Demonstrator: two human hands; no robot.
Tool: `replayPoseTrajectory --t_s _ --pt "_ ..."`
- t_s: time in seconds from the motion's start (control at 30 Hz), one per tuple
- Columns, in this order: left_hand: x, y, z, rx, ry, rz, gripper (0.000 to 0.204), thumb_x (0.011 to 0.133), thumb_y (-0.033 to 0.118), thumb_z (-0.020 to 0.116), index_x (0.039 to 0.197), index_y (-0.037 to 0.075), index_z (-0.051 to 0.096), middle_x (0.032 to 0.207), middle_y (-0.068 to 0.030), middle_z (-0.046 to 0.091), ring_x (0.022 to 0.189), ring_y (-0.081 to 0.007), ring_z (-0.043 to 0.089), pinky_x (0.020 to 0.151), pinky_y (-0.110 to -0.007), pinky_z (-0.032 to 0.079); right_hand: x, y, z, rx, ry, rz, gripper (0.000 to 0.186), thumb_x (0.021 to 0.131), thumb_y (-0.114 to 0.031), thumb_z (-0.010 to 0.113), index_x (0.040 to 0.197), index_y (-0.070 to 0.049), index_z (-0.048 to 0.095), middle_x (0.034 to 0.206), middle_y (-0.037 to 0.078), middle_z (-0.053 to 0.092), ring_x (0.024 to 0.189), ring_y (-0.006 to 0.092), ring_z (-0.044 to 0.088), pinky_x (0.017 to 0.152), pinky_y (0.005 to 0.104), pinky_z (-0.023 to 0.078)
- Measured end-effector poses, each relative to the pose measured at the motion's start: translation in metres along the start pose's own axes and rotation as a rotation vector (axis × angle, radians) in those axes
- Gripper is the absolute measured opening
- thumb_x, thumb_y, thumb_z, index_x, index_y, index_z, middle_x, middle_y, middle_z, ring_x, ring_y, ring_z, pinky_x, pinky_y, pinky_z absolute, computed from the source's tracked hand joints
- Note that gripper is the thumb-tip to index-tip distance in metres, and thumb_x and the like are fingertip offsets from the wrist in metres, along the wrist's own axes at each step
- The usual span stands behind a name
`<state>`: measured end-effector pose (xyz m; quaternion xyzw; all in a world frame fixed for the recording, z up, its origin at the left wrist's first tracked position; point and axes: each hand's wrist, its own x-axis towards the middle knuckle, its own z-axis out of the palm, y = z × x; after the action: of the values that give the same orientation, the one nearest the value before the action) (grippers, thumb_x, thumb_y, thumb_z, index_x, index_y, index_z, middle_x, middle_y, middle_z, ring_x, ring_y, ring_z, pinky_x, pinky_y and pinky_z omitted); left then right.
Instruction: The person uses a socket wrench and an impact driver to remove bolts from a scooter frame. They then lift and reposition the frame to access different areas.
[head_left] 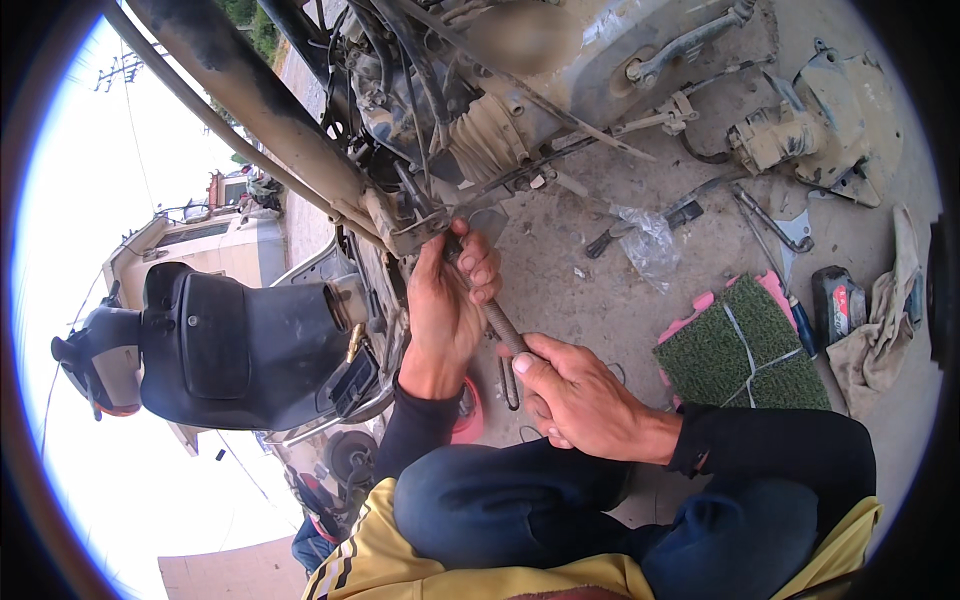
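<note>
A dark rod-shaped metal tool with a ribbed shaft (503, 328) slants between my two hands. Its upper end reaches a metal bracket (418, 232) on a dusty, stripped motorbike frame (290, 150). My left hand (447, 305) is closed around this upper end, thumb and fingers right beside the bracket. Lower down and to the right, my right hand (580, 393) grips the other end, thumb laid along the shaft. A thin, slotted metal piece (511, 385) shows just left of my right fingers; what it joins is hidden. The fitting at the tool's tip is covered by my left fingers.
A ribbed boot (490, 138) lies beyond my hands. On the right are a clear plastic bag (650, 245), green turf mat (740, 345), blue-handled screwdriver (802, 325), battery pack (838, 303), cloth (880, 345) and removed dusty part (820, 130). A dark scooter (240, 335) stands left.
</note>
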<state>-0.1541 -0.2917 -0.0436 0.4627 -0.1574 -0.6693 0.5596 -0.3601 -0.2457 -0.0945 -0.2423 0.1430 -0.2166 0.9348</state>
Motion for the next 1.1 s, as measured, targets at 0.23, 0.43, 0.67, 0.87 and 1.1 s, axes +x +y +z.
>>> replayPoseTrajectory --t_s 0.23,0.43,0.67,0.87,1.1 --pt "0.002 -0.002 -0.002 -0.065 -0.055 0.029 0.035 0.115 0.036 0.041 0.116 0.004 0.054 0.083 -0.0029 0.043 0.069 -0.0131 0.043 0.053 -0.024 0.039 0.003 0.001 0.000 -0.074 -0.008 0.061 0.038 0.116 -0.030 0.040 0.143 -0.005 0.048 0.075 -0.003 0.041 0.059 0.0062 0.041 0.051 0.0254 0.039" --pt "0.003 -0.002 -0.001 -0.054 -0.111 0.023 0.034 0.115 0.035 0.041 0.119 0.003 0.053 0.086 -0.0036 0.044 0.070 -0.0137 0.044 0.053 -0.025 0.040 0.001 0.005 0.001 -0.232 0.061 -0.040 0.037 0.115 -0.030 0.042 0.139 -0.003 0.050 0.073 -0.002 0.043 0.058 0.0071 0.042 0.052 0.0274 0.041" --pt "0.007 -0.001 -0.008 -0.217 -0.192 0.006 0.029 0.112 0.029 0.043 0.122 0.005 0.056 0.087 -0.0018 0.043 0.073 -0.0130 0.043 0.055 -0.025 0.038 -0.004 -0.021 0.009 -0.566 0.213 -0.111 0.026 0.109 -0.022 0.049 0.113 0.002 0.055 0.073 0.029 0.063 0.077 0.0518 0.064 0.068 0.0568 0.048" --pt "0.010 -0.003 0.001 -0.217 -0.140 0.041 0.029 0.112 0.028 0.046 0.123 0.002 0.055 0.087 -0.0034 0.045 0.072 -0.0134 0.044 0.055 -0.026 0.040 -0.001 -0.022 0.003 -0.180 0.105 -0.046 0.028 0.112 -0.025 0.047 0.113 0.002 0.057 0.063 0.010 0.056 0.053 0.0272 0.056 0.053 0.0428 0.044" --pt "0.012 -0.012 0.008 -0.414 -0.198 0.014 0.026 0.113 0.025 0.047 0.120 0.000 0.054 0.076 -0.0006 0.042 0.058 -0.0097 0.039 0.045 -0.023 0.035 0.004 -0.015 0.004 0.157 0.003 0.075 0.031 0.114 -0.028 0.042 0.120 -0.001 0.056 0.065 -0.006 0.039 0.046 0.0049 0.033 0.038 0.0263 0.030"
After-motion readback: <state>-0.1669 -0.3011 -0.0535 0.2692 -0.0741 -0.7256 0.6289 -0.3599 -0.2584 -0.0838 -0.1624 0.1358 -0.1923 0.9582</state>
